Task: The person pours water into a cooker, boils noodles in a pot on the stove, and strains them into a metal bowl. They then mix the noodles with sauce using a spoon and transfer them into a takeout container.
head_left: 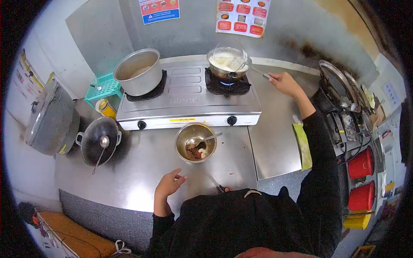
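Note:
My right hand [284, 83] is closed on the handle of a wire strainer [258, 71], whose mesh basket is in a dark pan [220, 73] with frothy pale liquid. A blue flame burns below this pan on the right burner. My left hand [170, 185] is held over the steel counter with its fingers apart and nothing in them. Just beyond it stands a steel bowl [180, 151] with a spoon [211, 137] and dark brown and white contents. Scissors [223, 188] lie near my body.
A large pot [137, 83] stands on the left burner of the gas stove [189, 112]. To the left are a wok [92, 144] with a ladle [103, 148], a yellow can [106, 108] and a turquoise basket [107, 88]. A green packet [303, 146] hangs over the right counter edge.

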The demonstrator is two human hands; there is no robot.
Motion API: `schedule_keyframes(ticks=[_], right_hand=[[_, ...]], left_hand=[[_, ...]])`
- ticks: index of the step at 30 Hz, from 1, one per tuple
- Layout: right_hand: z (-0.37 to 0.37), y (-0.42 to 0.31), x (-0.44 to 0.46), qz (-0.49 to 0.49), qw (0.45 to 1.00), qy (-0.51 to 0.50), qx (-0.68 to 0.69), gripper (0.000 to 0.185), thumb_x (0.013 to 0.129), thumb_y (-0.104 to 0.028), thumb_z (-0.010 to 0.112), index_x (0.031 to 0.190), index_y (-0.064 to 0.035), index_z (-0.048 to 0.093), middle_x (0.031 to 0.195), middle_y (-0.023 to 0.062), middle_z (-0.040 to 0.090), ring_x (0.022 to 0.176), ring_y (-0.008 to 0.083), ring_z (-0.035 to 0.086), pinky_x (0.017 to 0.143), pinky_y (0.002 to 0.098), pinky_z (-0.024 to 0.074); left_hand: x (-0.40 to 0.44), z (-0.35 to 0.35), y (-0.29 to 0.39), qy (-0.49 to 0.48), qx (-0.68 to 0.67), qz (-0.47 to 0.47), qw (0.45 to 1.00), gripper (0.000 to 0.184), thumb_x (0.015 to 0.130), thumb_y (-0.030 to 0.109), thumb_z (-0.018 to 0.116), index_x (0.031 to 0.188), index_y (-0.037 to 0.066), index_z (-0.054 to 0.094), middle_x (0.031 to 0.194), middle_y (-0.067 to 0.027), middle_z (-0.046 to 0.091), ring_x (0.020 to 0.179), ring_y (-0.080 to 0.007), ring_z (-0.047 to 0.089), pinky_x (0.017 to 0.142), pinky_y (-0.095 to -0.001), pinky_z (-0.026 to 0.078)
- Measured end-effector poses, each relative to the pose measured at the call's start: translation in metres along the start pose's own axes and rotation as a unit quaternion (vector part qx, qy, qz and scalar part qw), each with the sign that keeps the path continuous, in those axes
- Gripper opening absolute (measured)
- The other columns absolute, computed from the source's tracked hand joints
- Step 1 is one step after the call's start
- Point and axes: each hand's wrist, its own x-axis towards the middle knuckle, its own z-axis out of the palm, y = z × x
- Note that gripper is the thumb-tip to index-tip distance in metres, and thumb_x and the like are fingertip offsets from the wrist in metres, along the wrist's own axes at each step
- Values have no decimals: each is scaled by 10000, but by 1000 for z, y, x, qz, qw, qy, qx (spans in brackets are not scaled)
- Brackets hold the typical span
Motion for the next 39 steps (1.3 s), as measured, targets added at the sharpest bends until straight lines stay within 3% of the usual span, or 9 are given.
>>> schedule_keyframes(ticks=[5, 8, 10, 11, 14, 20, 22, 28, 39], right_hand=[[-1, -9, 15, 23, 994, -50, -95, 320, 735, -241, 507, 1018, -118, 595, 709, 210, 579, 616, 290, 577, 636, 354, 457], [2, -10, 20, 64, 989, -83, -108, 310, 728, -239, 498, 995, -126, 608, 719, 212, 579, 653, 336, 575, 662, 381, 462], [2, -7, 21, -14, 981, -68, -180, 304, 719, -228, 503, 985, -136, 616, 737, 223, 580, 687, 366, 566, 682, 403, 459], [1, -6, 20, -12, 981, -67, -180, 304, 719, -228, 503, 985, -136, 616, 737, 223, 580, 687, 366, 566, 682, 403, 459], [-6, -6, 14, -26, 982, -10, -185, 302, 721, -218, 511, 993, -137, 614, 773, 233, 576, 736, 366, 566, 697, 419, 454], [-6, -2, -24, -33, 969, 100, -225, 422, 735, -187, 521, 1152, -137, 477, 875, 224, 567, 793, 369, 559, 698, 444, 449], [1, 14, -27, -104, 955, 149, -234, 452, 742, -158, 519, 1186, -162, 433, 882, 184, 557, 742, 367, 563, 658, 444, 458], [10, 24, -38, -98, 946, 144, -274, 459, 747, -123, 512, 1193, -196, 435, 839, 132, 515, 662, 318, 572, 555, 401, 481], [23, 46, -44, -111, 935, 205, -267, 426, 768, -166, 495, 1183, -249, 450, 846, 85, 509, 588, 299, 569, 513, 398, 476]], left_hand=[[5, 0, -14, 0, 13, 13, 1000, 523, 765, 321, 601, 1147, -10, 467, 830, -192, 613, 670, -238, 606, 625, -311, 468], [9, 1, -19, 1, 21, 38, 999, 510, 788, 289, 590, 1176, -7, 441, 844, -143, 615, 607, -161, 575, 569, -272, 468], [9, 1, -13, 7, 33, 36, 999, 512, 765, 316, 598, 1128, -23, 475, 830, -197, 610, 684, -250, 608, 633, -312, 466], [8, 1, -10, 6, 34, 37, 999, 512, 765, 316, 598, 1128, -23, 475, 830, -197, 610, 684, -250, 608, 633, -312, 466], [6, 0, -3, 0, 30, 21, 999, 513, 765, 321, 596, 1123, -27, 476, 837, -197, 610, 711, -258, 609, 644, -316, 464], [-1, 5, -7, 22, 7, 19, 1000, 529, 764, 332, 596, 1131, -27, 470, 864, -201, 606, 752, -272, 607, 666, -324, 465], [-8, 7, -4, 24, 12, 13, 1000, 536, 764, 338, 595, 1134, -28, 468, 866, -202, 607, 771, -279, 605, 676, -326, 466], [-25, 10, 12, 44, 38, -19, 998, 547, 757, 346, 598, 1135, -28, 470, 854, -198, 610, 785, -287, 603, 686, -330, 464], [-46, 23, 22, 69, 25, -35, 997, 549, 760, 342, 590, 1128, -46, 467, 836, -192, 612, 772, -284, 601, 695, -327, 459]])
